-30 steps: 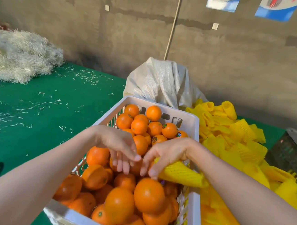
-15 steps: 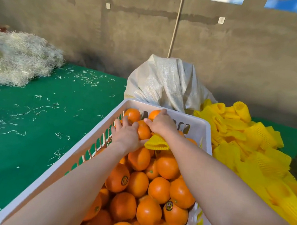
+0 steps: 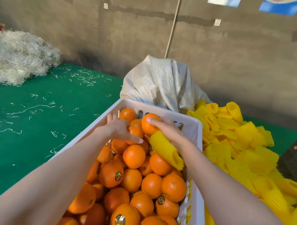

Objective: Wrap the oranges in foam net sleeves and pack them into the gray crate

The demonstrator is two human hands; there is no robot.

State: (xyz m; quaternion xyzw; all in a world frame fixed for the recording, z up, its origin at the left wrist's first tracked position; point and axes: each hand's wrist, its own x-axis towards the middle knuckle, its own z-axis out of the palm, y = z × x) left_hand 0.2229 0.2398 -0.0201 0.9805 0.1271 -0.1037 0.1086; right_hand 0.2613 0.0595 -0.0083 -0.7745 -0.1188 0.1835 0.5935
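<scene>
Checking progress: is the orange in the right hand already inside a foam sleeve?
No, the orange in the right hand is bare; the yellow foam sleeve is tucked under the palm.

Bright even light, soft shadows, blurred edges, wide-angle distortion

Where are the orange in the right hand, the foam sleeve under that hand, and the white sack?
orange (image 3: 147, 128), head view, its bare lower front.
foam sleeve (image 3: 165, 152), head view, middle of its ribbed side.
sack (image 3: 161, 83), head view, middle of its front.
</scene>
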